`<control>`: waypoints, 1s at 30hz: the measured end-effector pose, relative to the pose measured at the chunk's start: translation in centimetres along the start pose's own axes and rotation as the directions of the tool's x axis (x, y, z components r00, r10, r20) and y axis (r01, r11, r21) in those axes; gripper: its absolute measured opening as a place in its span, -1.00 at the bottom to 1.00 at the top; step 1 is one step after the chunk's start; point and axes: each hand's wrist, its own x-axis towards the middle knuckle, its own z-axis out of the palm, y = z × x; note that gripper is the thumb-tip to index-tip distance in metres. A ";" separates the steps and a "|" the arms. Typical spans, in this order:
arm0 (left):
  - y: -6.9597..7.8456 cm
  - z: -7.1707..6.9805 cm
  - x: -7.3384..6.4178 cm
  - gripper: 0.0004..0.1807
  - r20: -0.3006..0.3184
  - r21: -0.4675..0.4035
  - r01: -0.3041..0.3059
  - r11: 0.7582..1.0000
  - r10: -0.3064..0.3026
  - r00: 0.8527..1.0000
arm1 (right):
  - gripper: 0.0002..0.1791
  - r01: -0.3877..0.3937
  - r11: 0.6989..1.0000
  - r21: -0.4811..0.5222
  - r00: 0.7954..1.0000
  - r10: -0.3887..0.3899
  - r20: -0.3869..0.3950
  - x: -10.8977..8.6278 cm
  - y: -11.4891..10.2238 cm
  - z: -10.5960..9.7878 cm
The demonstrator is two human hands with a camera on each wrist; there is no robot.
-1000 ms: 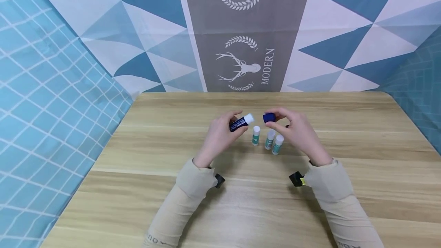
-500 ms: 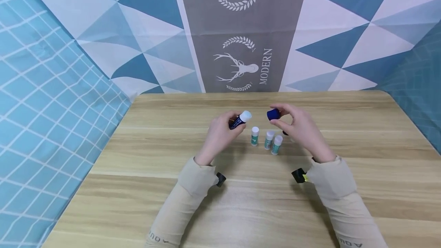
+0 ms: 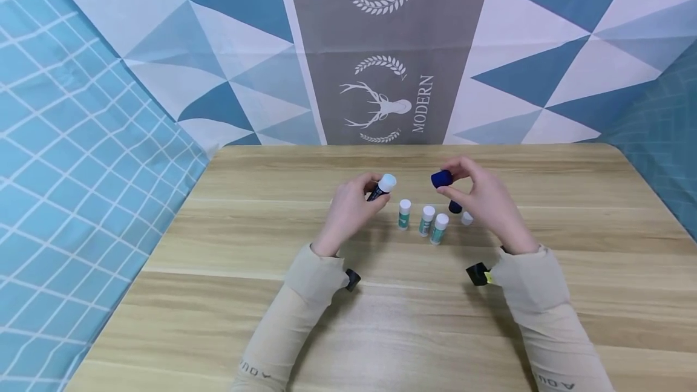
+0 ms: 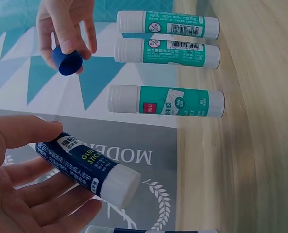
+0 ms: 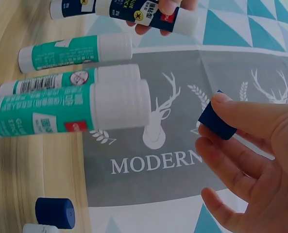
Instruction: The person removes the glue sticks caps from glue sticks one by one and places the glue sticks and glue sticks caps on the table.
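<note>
My left hand grips a dark blue glue stick above the far part of the table, its white end tilted up in the head view. Over to the right, my right hand pinches a small dark blue cap between thumb and fingers, apart from the stick. Between and below the hands stand several upright green-and-white glue sticks: one alone at left and a close pair, the rear one and the front one. A second dark blue glue stick shows beside the held one.
A dark blue cap and a white cap lie on the wooden table by my right hand. Patterned cloth hangs behind the table's far edge, with blue checked cloth on the left.
My right hand has moved right and slightly farther away with the cap, widening the gap to the glue stick. The left hand has turned the stick's white end more upward. The table caps have come into view.
</note>
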 end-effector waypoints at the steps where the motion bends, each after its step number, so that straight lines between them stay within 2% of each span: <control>1: 0.0 0.0 0.0 -0.73 -0.001 0.005 -0.005 1.000 0.005 1.000 | -0.59 -0.001 1.000 0.001 1.000 0.001 0.000 0.0 0.1 -0.1; 8: -0.4 0.2 0.0 -0.73 -0.009 0.042 -0.012 0.999 0.012 1.000 | -0.59 -0.039 0.999 -0.002 0.999 0.039 0.019 0.2 0.8 -0.1; 14: -0.8 0.7 0.2 -0.74 0.003 0.044 -0.036 0.998 0.036 0.999 | -0.57 -0.035 0.999 -0.030 0.998 0.037 0.047 0.4 1.8 0.1; 21: -1.0 1.2 0.1 -0.74 0.035 0.061 -0.021 0.998 0.019 0.999 | -0.61 -0.029 0.996 -0.088 0.991 0.040 0.125 0.6 3.0 1.0; 30: -1.4 2.4 0.0 -0.84 0.098 0.129 -0.046 0.991 0.033 0.995 | -0.68 -0.014 0.985 -0.170 0.978 0.049 0.203 0.6 3.9 2.3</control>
